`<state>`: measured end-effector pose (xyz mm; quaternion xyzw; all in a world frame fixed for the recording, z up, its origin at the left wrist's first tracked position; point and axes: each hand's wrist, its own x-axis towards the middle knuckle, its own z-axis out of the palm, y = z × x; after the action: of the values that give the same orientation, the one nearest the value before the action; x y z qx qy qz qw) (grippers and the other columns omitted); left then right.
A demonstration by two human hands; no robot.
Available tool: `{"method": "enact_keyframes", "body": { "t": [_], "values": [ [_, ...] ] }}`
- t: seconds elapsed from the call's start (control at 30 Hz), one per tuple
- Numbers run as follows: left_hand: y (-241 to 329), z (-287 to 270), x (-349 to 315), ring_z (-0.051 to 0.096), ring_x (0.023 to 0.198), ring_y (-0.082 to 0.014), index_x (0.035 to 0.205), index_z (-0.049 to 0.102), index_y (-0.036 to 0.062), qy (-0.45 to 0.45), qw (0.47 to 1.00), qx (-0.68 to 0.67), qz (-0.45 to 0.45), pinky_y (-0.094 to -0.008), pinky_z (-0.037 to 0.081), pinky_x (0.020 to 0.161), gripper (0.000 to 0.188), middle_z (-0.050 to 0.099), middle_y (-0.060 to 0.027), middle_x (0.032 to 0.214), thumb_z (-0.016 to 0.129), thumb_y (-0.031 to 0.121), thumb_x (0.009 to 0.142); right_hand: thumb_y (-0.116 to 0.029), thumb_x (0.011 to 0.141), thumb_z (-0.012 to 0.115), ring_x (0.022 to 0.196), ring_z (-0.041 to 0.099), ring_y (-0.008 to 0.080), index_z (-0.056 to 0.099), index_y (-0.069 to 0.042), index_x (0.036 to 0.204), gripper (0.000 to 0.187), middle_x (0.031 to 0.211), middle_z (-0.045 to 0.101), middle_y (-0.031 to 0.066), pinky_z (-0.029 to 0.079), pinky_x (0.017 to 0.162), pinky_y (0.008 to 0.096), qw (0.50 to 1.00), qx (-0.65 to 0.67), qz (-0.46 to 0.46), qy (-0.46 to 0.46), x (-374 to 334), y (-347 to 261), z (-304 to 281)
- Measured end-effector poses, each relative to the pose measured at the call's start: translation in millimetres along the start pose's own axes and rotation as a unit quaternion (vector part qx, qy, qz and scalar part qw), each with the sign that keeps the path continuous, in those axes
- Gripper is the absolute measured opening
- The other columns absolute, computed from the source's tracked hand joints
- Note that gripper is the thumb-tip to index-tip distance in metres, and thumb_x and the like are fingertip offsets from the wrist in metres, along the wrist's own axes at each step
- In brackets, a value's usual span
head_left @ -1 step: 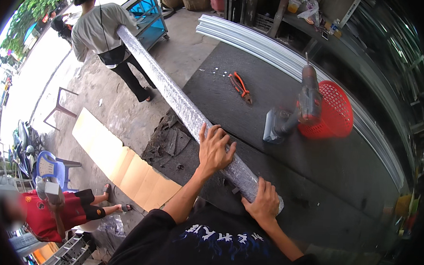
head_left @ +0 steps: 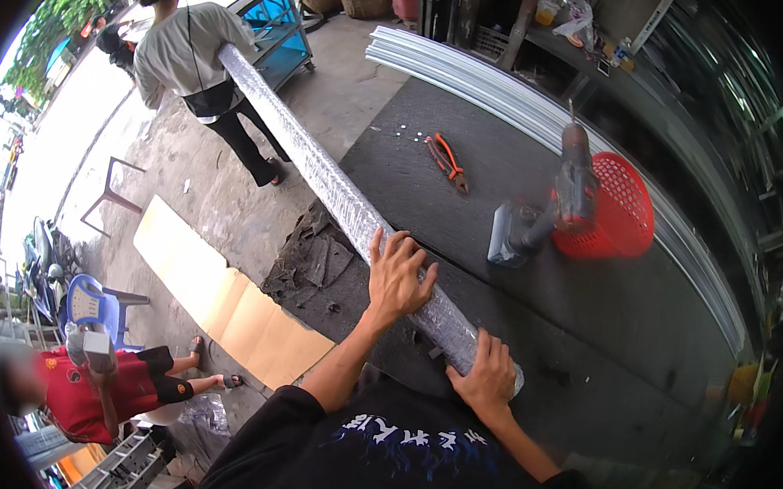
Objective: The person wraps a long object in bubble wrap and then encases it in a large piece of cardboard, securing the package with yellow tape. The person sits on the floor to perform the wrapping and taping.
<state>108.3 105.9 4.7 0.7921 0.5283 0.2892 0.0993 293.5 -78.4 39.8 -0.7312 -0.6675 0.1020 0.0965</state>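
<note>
A long narrow bundle wrapped in clear plastic film [head_left: 328, 182] slants from the upper left onto the dark table [head_left: 574, 345]. Its near end rests there, while the far part sticks out past the table edge. My left hand [head_left: 397, 279] grips it from above, fingers spread across the film. Close to the near end, my right hand [head_left: 488, 374] is closed around its side. A person in a grey top [head_left: 188, 48] stands by the far end, back turned; that person's hold on it is hidden.
On the table are orange-handled pliers [head_left: 448, 161], a cordless drill [head_left: 576, 180], a red perforated basket [head_left: 622, 205] and long metal profiles [head_left: 473, 77]. Cardboard [head_left: 227, 297] lies on the floor at left, near a person in red [head_left: 86, 396] and a blue chair [head_left: 92, 302].
</note>
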Motion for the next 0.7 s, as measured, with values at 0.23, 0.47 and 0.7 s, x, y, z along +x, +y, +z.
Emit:
{"method": "enact_keyframes", "body": {
  "t": [0.23, 0.47, 0.7],
  "values": [
    [0.0, -0.5, -1.2, 0.055, 0.138, -0.0301, 0.09, 0.077, 0.0061, 0.009, 0.999, -0.036, -0.02, -0.0607, 0.015, 0.133, 0.025, 0.069, -0.0092, 0.109, 0.075, 0.031, 0.091, -0.032, 0.066, 0.096, 0.113, 0.064, 0.0397, 0.054, 0.0, 0.144, 0.094, 0.126, 0.064, 0.0191, 0.055, 0.094, 0.0506, 1.0, 0.002, -0.008, -0.004, 0.2, 0.1, 1.2],
    [-2.6, -0.4, 0.1, 0.056, 0.137, -0.0281, 0.097, 0.08, 0.005, -0.011, 0.999, -0.034, -0.021, -0.0575, 0.017, 0.134, 0.029, 0.07, -0.0094, 0.112, 0.074, 0.033, 0.092, -0.035, 0.066, 0.095, 0.109, 0.065, 0.0384, 0.055, -0.001, 0.143, 0.093, 0.124, 0.065, 0.0177, 0.056, 0.094, 0.0502, 1.0, -0.019, 0.002, -0.005, 2.8, -0.5, 1.4],
    [-1.5, -1.9, 0.9, 0.056, 0.138, -0.0277, 0.099, 0.081, 0.0058, -0.012, 0.999, -0.024, -0.028, -0.0575, 0.017, 0.134, 0.031, 0.071, -0.0092, 0.113, 0.073, 0.035, 0.093, -0.035, 0.066, 0.095, 0.108, 0.065, 0.0392, 0.056, 0.0, 0.142, 0.093, 0.124, 0.064, 0.0183, 0.056, 0.092, 0.0513, 1.0, -0.015, 0.0, -0.003, 3.0, -2.1, -0.5]
  ]
}}
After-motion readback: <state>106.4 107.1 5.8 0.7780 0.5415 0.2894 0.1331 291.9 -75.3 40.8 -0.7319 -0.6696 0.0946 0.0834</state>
